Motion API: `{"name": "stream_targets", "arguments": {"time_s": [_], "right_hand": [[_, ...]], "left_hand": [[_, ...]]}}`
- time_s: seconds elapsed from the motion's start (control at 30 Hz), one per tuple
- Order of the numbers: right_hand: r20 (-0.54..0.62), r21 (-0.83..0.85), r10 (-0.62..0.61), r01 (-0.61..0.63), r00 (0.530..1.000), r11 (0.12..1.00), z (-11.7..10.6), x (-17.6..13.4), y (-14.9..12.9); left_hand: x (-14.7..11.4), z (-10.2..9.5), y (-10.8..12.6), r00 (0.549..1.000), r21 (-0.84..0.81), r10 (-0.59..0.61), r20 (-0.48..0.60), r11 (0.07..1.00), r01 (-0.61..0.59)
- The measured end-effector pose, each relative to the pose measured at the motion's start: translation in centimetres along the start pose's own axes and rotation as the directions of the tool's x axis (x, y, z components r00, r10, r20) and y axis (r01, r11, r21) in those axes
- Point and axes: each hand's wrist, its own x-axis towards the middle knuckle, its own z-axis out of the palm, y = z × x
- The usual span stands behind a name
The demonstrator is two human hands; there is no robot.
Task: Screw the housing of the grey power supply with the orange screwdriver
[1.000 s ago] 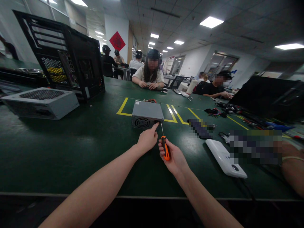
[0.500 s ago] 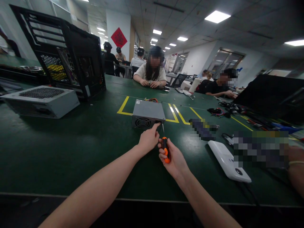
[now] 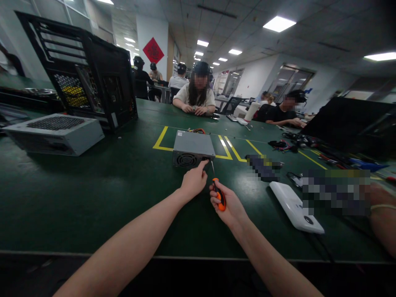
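Note:
In the head view a grey computer power supply [image 3: 194, 142] lies on the green table, its round fan grille facing me and wires behind it. My left hand [image 3: 193, 181] reaches its front face, the stretched index finger at the lower right corner by the socket and the other fingers curled with nothing visible in them. My right hand [image 3: 227, 200] is closed round the orange and black handle of a screwdriver [image 3: 220, 197]. The thin shaft points up and away, its tip close to that same corner; whether it touches the case I cannot tell.
A black computer case [image 3: 108, 82] and another power supply [image 3: 58, 134] stand at left. To the right lie a white power bank-like device [image 3: 295, 206], blurred dark items and cables [image 3: 281, 145]. One person [image 3: 195, 97] sits opposite; another person's arm [image 3: 383, 210] enters at right.
My right hand has shifted slightly right, and the screwdriver's handle leans more to the right. My left hand and the power supply stay in nearly the same place.

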Motion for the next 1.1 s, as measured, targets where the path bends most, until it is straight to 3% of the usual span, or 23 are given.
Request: {"name": "stream_targets", "arguments": {"time_s": [0.17,0.37,0.53,0.77,0.97,1.1], "right_hand": [[0.035,-0.030,0.048,-0.047,0.998,0.998,0.1,-0.1,-0.2],[-0.009,-0.084,0.007,-0.008,1.000,0.996,-0.2,0.3,-0.9],[0.029,-0.128,0.073,-0.069,0.997,0.989,-0.5,0.4,-1.6],[0.026,-0.081,0.023,-0.021,0.999,0.997,-0.7,0.2,-1.6],[0.055,-0.075,0.086,-0.082,0.995,0.994,-0.6,-0.1,-1.5],[0.047,-0.048,0.035,-0.032,0.998,0.998,-0.5,-0.1,-1.4]], "left_hand": [[0.0,0.0,0.0,1.000,-0.014,0.005,0.013,1.000,-0.005],[0.0,0.1,0.0,1.000,0.001,0.012,0.012,1.000,-0.012],[0.0,0.1,0.0,1.000,-0.015,-0.001,0.019,1.000,0.001],[0.2,0.3,-0.2,1.000,-0.022,-0.002,0.005,1.000,0.002],[0.2,0.2,-0.1,1.000,-0.047,-0.001,0.002,0.999,0.001],[0.2,0.1,-0.1,1.000,-0.045,0.001,0.009,0.999,-0.001]]}}
